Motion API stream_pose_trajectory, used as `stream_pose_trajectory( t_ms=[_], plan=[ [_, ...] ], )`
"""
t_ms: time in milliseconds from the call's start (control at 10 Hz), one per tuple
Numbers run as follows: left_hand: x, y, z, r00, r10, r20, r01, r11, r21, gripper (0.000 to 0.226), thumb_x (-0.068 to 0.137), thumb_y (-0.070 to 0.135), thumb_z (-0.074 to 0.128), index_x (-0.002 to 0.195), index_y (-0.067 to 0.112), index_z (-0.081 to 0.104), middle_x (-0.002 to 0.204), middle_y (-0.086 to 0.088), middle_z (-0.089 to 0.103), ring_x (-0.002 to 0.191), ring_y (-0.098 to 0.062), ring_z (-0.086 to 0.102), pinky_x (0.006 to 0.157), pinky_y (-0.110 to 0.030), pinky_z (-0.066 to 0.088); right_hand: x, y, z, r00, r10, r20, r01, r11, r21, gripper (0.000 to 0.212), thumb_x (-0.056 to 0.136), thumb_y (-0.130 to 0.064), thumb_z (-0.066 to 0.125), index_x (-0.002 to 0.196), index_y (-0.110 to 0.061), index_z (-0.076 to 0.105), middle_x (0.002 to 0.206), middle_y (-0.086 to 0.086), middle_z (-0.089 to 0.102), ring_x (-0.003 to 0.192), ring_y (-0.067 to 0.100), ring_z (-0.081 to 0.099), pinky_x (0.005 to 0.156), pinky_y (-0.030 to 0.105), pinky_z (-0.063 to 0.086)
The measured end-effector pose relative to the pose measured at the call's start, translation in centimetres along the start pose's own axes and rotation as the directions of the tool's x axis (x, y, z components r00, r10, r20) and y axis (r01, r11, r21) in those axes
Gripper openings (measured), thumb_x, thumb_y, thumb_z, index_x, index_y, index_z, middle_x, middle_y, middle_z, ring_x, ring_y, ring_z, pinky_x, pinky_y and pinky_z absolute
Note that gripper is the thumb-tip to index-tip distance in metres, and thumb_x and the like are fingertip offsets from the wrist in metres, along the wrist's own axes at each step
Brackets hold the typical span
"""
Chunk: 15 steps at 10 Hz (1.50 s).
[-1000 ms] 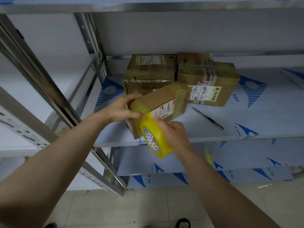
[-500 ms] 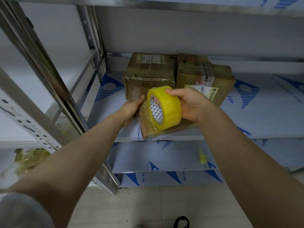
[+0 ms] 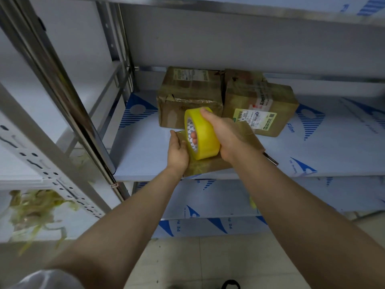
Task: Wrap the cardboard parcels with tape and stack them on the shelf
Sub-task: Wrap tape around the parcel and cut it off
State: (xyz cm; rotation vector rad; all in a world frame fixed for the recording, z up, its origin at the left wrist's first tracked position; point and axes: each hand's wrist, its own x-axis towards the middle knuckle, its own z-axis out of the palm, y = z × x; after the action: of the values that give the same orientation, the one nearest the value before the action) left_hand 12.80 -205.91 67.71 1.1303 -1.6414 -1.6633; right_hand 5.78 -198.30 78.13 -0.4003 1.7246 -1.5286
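operator: what can be read?
inspector: the shelf (image 3: 141, 155) film reads "film" and "pe". the label (image 3: 255, 119) on the rear right parcel (image 3: 260, 97) is too small to read.
operator: my hands?
inspector: your right hand (image 3: 227, 138) curls its fingers through the tape roll (image 3: 205, 142) core. your left hand (image 3: 178, 151) rests on the front parcel (image 3: 208, 166) at the shelf edge. the roll hides its fingers, so i cannot tell its grip.

Left parcel (image 3: 187, 94), right parcel (image 3: 260, 101) side by side at shelf (image 3: 141, 159) back; front parcel (image 3: 208, 166) before them, tape roll (image 3: 205, 136) over it.
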Motion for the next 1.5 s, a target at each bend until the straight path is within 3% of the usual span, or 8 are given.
stream_pose_trajectory(
  t_ms=[100,300,400,700,900,1000,1100,1500],
  plan=[
    [0.1,-0.3,0.1,1.0,-0.018,-0.004,0.018,0.997,-0.072,0.052,0.103,0.015,0.032,0.152,0.014,0.015,0.146,-0.016,0.041,0.13,-0.034,0.043,0.109,-0.047,0.036,-2.0,0.5,-0.3,0.999,-0.026,-0.035,0.025,0.999,-0.037,0.038,0.085,-0.046,0.066,0.067,-0.012,0.063,0.047,0.001,0.065,0.039,0.011,0.063,0.036,0.019,0.046],
    [-0.2,-0.4,0.2,0.998,0.062,-0.025,-0.063,0.997,-0.045,0.042,0.1,0.008,0.035,0.141,0.005,0.036,0.132,-0.029,0.049,0.121,-0.047,0.047,0.101,-0.06,0.039,-5.6,3.5,-1.5,0.999,0.017,0.045,-0.015,0.998,-0.058,0.028,0.086,-0.037,0.065,0.098,-0.011,0.068,0.078,0.017,0.073,0.069,0.029,0.072,0.073,0.045,0.06],
    [0.1,-0.1,0.5,0.998,0.019,-0.065,-0.029,0.988,-0.149,0.049,0.1,0.002,0.035,0.148,0.008,0.027,0.139,-0.018,0.048,0.125,-0.035,0.048,0.106,-0.049,0.04,-7.2,5.6,-1.5,0.998,0.028,0.057,-0.023,0.996,-0.083,0.017,0.087,-0.035,0.064,0.083,-0.021,0.074,0.082,0.015,0.074,0.08,0.033,0.072,0.083,0.048,0.056],
    [0.5,-0.3,1.0,0.997,-0.008,-0.078,-0.006,0.985,-0.175,0.051,0.101,0.005,0.035,0.15,0.015,0.024,0.143,-0.005,0.043,0.126,-0.025,0.048,0.107,-0.041,0.04,-7.8,10.9,-2.2,0.988,0.138,-0.066,-0.13,0.985,0.116,0.025,0.091,-0.025,0.061,0.077,-0.004,0.064,0.057,0.012,0.068,0.047,0.018,0.065,0.045,0.023,0.051],
    [0.6,0.1,0.6,0.979,0.202,-0.012,-0.192,0.948,0.255,0.051,0.097,-0.002,0.034,0.147,0.008,0.031,0.155,-0.011,0.024,0.141,-0.026,0.027,0.116,-0.027,0.017,-6.8,12.4,-2.1,0.988,0.1,-0.118,-0.089,0.991,0.098,0.031,0.091,-0.029,0.06,0.07,-0.006,0.064,0.056,0.012,0.067,0.05,0.022,0.064,0.058,0.032,0.052],
    [1.3,1.6,1.3,0.931,0.332,0.153,-0.31,0.493,0.813,0.056,0.088,0.003,0.039,0.144,0.005,0.032,0.156,-0.015,0.018,0.144,-0.029,0.015,0.117,-0.04,0.007,-6.3,12.4,-2.1,0.987,0.082,-0.137,-0.068,0.992,0.105,0.035,0.091,-0.031,0.061,0.065,-0.008,0.064,0.055,0.013,0.066,0.049,0.023,0.064,0.057,0.033,0.051],
    [2.3,3.5,2.3,0.949,0.182,0.258,-0.3,0.266,0.916,0.059,0.095,0.024,0.033,0.15,0.006,0.018,0.156,-0.013,0.019,0.145,-0.028,0.01,0.118,-0.043,0.003,-5.9,12.5,-2.2,0.983,0.101,-0.152,-0.076,0.984,0.164,0.041,0.09,-0.031,0.062,0.052,-0.016,0.065,0.052,0.011,0.064,0.045,0.024,0.061,0.051,0.029,0.049],
    [5.5,3.6,5.6,0.921,0.21,0.327,-0.331,-0.017,0.943,0.067,0.098,0.055,0.016,0.123,0.006,0.054,0.124,-0.017,0.056,0.115,-0.032,0.05,0.093,-0.04,0.036,-5.3,12.9,-2.7,0.985,0.112,-0.131,-0.09,0.982,0.166,0.041,0.091,-0.032,0.06,0.056,-0.012,0.058,0.05,0.013,0.061,0.043,0.023,0.058,0.053,0.029,0.047]
  ],
)
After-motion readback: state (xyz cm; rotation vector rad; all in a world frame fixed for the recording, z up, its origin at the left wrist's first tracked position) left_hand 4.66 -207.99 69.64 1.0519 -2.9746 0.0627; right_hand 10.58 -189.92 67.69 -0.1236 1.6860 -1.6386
